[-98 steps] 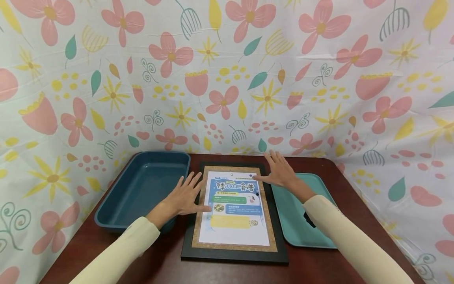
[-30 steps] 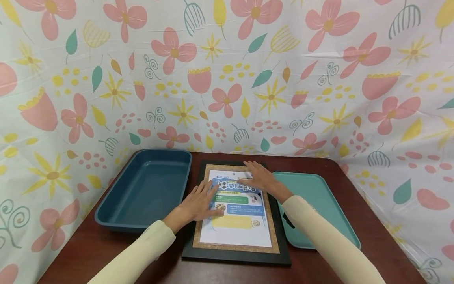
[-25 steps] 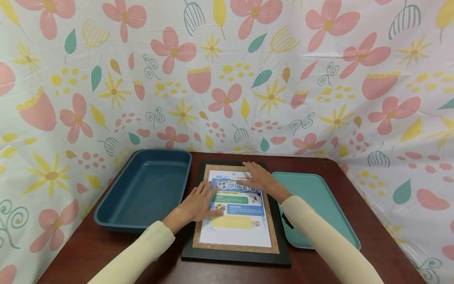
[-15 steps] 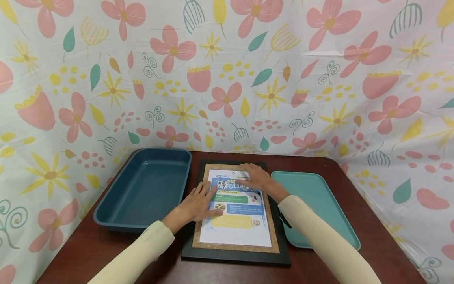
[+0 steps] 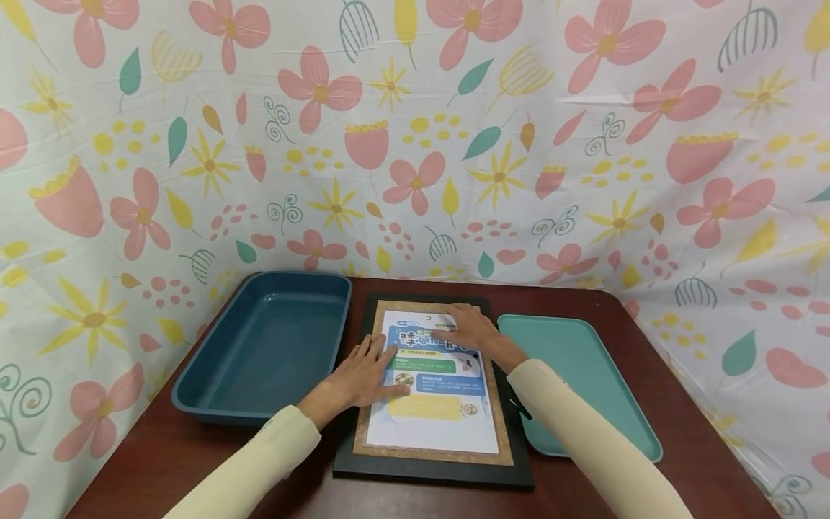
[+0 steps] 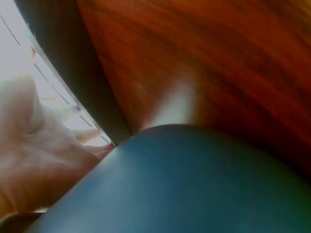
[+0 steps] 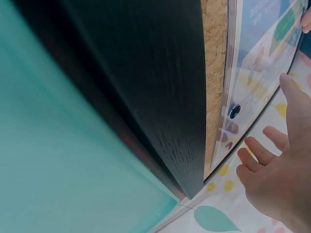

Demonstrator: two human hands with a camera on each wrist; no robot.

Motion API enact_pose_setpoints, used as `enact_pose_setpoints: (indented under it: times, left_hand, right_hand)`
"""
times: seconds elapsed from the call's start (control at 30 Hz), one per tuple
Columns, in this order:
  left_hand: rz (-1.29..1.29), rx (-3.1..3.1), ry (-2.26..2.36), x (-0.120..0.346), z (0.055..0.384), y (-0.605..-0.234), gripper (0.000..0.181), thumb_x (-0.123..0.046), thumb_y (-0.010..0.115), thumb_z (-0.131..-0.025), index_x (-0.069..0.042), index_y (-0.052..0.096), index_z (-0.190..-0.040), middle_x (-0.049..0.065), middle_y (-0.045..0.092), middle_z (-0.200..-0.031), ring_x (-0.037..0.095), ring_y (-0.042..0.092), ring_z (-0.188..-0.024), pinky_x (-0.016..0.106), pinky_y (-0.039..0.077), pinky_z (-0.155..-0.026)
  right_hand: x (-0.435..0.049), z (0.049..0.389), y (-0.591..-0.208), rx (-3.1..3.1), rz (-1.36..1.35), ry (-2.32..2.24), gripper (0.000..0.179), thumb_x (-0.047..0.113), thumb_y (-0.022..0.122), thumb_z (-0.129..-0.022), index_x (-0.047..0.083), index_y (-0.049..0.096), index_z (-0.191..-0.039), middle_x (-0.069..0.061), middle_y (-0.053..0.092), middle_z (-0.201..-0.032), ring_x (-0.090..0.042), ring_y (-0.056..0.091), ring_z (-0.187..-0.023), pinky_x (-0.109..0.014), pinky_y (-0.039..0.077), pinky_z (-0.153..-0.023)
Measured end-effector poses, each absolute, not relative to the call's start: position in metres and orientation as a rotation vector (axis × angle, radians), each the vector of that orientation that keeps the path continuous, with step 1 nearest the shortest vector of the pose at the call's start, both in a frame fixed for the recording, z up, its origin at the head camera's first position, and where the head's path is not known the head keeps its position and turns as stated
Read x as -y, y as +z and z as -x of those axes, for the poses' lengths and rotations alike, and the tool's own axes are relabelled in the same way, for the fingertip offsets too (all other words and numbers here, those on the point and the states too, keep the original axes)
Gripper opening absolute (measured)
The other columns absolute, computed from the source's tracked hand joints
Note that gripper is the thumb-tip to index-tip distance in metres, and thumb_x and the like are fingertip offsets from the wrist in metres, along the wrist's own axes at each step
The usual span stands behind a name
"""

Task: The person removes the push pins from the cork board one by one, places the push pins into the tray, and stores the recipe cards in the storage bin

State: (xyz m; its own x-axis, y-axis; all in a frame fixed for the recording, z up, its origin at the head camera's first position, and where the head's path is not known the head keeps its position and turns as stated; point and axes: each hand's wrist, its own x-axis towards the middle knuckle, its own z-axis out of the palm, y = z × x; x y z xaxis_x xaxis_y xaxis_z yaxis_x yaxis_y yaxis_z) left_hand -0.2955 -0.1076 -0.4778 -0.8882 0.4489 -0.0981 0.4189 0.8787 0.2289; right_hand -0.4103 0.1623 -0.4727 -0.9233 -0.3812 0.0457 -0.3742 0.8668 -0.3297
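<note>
Your left hand [image 5: 364,371] and right hand [image 5: 470,328] grip nothing, the fingers being extended. Below both is the printed sheet [image 5: 433,407] on the framed corkboard [image 5: 421,454]. Left of your left hand is the blue tub [image 5: 272,346]; right of your right hand, the green tray [image 5: 577,353].

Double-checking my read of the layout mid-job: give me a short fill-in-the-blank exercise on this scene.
The blue bin is on the person's ____ side of the frame.
The frame is coloured ____.
Between left hand and right hand, the ____ one is nearer the frame's far edge.

Missing words: left; black; right.
</note>
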Motion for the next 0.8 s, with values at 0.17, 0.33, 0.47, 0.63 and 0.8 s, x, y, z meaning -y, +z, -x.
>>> enact_pose_setpoints:
  times: [0.17,0.33,0.47,0.63,0.8]
  left_hand:
    - [-0.668,-2.893,0.314,0.107,0.296,-0.478,0.097,-0.076,0.048,-0.096,-0.016,0.021,-0.168,0.017,0.009,-0.173,0.044,0.008,-0.158,0.059,0.017,-0.125]
    - [-0.66,-2.889,0.311,0.107,0.296,-0.479,0.097,-0.076,0.048,-0.097,-0.016,0.02,-0.168,0.017,0.008,-0.173,0.044,0.007,-0.158,0.058,0.016,-0.125]
    - [-0.667,-2.896,0.31,0.106,0.297,-0.48,0.098,-0.076,0.048,-0.097,-0.015,0.021,-0.168,0.018,0.009,-0.173,0.044,0.008,-0.158,0.059,0.017,-0.124]
    - [-0.659,-2.896,0.304,0.106,0.298,-0.48,0.098,-0.077,0.048,-0.096,-0.015,0.021,-0.168,0.018,0.009,-0.173,0.044,0.008,-0.158,0.059,0.017,-0.124]
    - [-0.647,-2.887,0.299,0.105,0.298,-0.478,0.099,-0.078,0.049,-0.095,-0.016,0.022,-0.167,0.018,0.01,-0.173,0.044,0.008,-0.158,0.059,0.018,-0.124]
  right_hand:
    - [-0.162,0.413,-0.475,-3.002,0.612,-0.543,0.077,0.055,0.073,-0.094,0.022,0.047,-0.158,-0.017,0.046,-0.157,-0.041,0.04,-0.146,-0.067,0.04,-0.109]
    - [-0.164,0.417,-0.477,-3.009,0.65,-0.531,0.076,0.055,0.073,-0.094,0.02,0.049,-0.157,-0.02,0.048,-0.153,-0.041,0.045,-0.14,-0.065,0.044,-0.105]
    - [-0.164,0.42,-0.478,-3.017,0.668,-0.546,0.073,0.053,0.074,-0.094,0.017,0.052,-0.155,-0.019,0.051,-0.149,-0.039,0.049,-0.132,-0.063,0.046,-0.103]
    - [-0.163,0.423,-0.479,-3.014,0.685,-0.553,0.069,0.051,0.073,-0.095,0.017,0.055,-0.152,-0.017,0.053,-0.146,-0.035,0.05,-0.128,-0.06,0.045,-0.105]
    - [-0.162,0.425,-0.482,-3.012,0.676,-0.556,0.067,0.052,0.073,-0.095,0.018,0.057,-0.151,-0.015,0.054,-0.146,-0.034,0.05,-0.128,-0.06,0.044,-0.105]
